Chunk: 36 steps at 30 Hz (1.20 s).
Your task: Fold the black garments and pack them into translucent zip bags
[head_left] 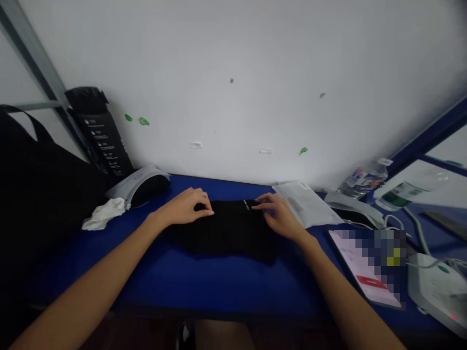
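A black cloth item with small white lettering near its upper right edge lies on the blue tabletop. My left hand rests at the cloth's upper left, its thumb and fingertips close together at the edge; whether fabric is between them is too dark to tell. At the upper right corner, beside the lettering, my right hand touches the cloth with its fingers spread.
At the left are a black bag, a crumpled white tissue and a plastic pouch. To the right lie a clear plastic bag, a tablet, bottles and a white power strip. A white wall stands behind.
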Each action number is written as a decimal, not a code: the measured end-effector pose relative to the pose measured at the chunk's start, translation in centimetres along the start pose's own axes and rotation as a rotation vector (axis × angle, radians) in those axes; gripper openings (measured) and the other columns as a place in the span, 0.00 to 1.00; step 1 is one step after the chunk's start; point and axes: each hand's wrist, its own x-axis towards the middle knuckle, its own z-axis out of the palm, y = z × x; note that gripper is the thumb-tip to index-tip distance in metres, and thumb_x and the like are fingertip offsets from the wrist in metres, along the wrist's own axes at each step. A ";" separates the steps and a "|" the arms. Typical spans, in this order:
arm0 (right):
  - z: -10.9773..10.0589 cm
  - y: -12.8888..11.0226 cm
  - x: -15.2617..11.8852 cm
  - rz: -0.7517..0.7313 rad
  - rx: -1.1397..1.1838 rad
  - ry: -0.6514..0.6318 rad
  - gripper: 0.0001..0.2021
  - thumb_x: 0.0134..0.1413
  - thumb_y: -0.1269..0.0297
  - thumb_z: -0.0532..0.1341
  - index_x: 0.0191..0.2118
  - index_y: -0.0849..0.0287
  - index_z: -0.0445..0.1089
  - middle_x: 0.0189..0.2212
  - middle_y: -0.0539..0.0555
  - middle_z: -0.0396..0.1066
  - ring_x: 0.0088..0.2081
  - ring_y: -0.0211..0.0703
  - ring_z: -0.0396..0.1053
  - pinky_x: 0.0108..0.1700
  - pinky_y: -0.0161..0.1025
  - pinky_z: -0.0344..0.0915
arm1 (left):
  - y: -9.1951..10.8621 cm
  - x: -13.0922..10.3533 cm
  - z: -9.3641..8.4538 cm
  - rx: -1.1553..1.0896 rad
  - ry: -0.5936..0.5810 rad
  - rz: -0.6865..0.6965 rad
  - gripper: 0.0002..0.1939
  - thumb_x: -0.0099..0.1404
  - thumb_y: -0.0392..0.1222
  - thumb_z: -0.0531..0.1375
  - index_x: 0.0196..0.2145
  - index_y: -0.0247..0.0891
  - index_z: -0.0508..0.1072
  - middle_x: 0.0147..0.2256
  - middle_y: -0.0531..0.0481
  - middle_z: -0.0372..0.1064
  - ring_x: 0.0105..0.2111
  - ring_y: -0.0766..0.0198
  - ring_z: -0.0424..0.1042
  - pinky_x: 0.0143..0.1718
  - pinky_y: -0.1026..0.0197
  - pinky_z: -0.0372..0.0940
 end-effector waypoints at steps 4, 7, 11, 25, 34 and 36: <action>-1.8 -2.5 -0.3 0.000 0.354 -0.249 0.07 0.57 0.65 0.65 0.40 0.53 0.80 0.40 0.54 0.73 0.41 0.47 0.71 0.46 0.45 0.70 | 2.3 -1.1 -1.5 -0.147 -0.140 0.023 0.18 0.60 0.61 0.70 0.35 0.44 0.81 0.39 0.49 0.75 0.42 0.56 0.71 0.49 0.55 0.64; -2.2 -4.2 -0.7 0.020 0.453 -0.643 0.13 0.48 0.57 0.75 0.40 0.53 0.80 0.34 0.50 0.73 0.35 0.43 0.70 0.39 0.39 0.68 | 3.4 -1.8 -1.7 -0.276 -0.421 0.019 0.22 0.48 0.55 0.78 0.36 0.44 0.80 0.37 0.51 0.75 0.36 0.59 0.71 0.36 0.61 0.65; -1.9 -5.1 -1.0 0.060 0.409 -0.701 0.15 0.42 0.67 0.74 0.41 0.54 0.79 0.32 0.48 0.73 0.33 0.41 0.69 0.35 0.36 0.66 | 3.9 -2.2 -1.2 -0.256 -0.495 -0.019 0.14 0.50 0.39 0.74 0.36 0.43 0.79 0.36 0.52 0.75 0.35 0.60 0.72 0.33 0.62 0.65; 0.5 -2.0 -0.8 -0.012 -0.027 -0.111 0.26 0.61 0.64 0.62 0.64 0.45 0.65 0.65 0.59 0.59 0.64 0.62 0.60 0.67 0.66 0.55 | -0.7 -1.4 -1.7 0.033 0.021 -0.149 0.15 0.62 0.49 0.67 0.44 0.42 0.74 0.44 0.46 0.71 0.45 0.54 0.69 0.45 0.56 0.64; -0.5 -0.7 -1.1 0.137 -0.121 -0.152 0.39 0.43 0.78 0.58 0.63 0.45 0.67 0.67 0.57 0.58 0.66 0.65 0.58 0.64 0.69 0.56 | -2.4 -2.4 -3.0 -0.018 0.055 -0.269 0.39 0.60 0.66 0.67 0.61 0.41 0.66 0.56 0.38 0.68 0.54 0.47 0.69 0.52 0.50 0.66; -0.5 -1.0 -1.0 0.087 -0.107 -0.082 0.36 0.40 0.80 0.56 0.58 0.48 0.71 0.65 0.57 0.62 0.65 0.63 0.60 0.64 0.68 0.55 | -2.9 -2.9 -3.4 -0.096 -0.089 -0.337 0.52 0.51 0.67 0.72 0.65 0.40 0.60 0.57 0.37 0.67 0.51 0.49 0.72 0.48 0.54 0.68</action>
